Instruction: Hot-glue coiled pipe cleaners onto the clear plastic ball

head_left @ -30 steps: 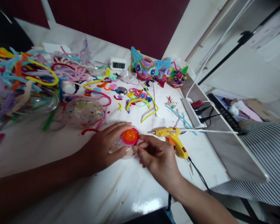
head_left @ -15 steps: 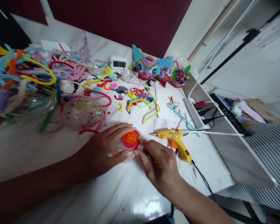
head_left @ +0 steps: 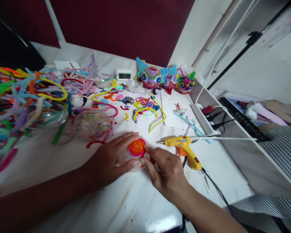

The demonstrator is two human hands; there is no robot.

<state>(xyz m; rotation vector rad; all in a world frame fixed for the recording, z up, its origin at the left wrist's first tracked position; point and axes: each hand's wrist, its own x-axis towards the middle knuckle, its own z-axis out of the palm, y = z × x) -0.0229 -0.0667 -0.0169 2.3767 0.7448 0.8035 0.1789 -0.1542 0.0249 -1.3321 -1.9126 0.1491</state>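
My left hand (head_left: 111, 158) is curved around a small clear plastic ball (head_left: 123, 157), thumb in front and fingers behind. On top of the ball sits a coil of orange pipe cleaner (head_left: 136, 148), ringed by a pink pipe cleaner (head_left: 134, 155). My right hand (head_left: 166, 166) has its thumb and forefinger pinched at the right edge of the pink ring. The fingertips partly hide what they grip. Just right of the hands lies a yellow glue gun (head_left: 181, 143), its nozzle pointing left.
Loose pipe cleaners (head_left: 36, 87) heap up at the left, beside a speckled clear plastic piece (head_left: 91, 124). A digital timer (head_left: 124, 75) and several decorated animal heads (head_left: 150, 77) stand at the back. A power strip (head_left: 205, 119) runs along the right-hand panel (head_left: 252, 155).
The view has shifted slightly, showing more of the pipe cleaner heap at the left. Both hands keep nearly the same hold on the ball and its pink ring.
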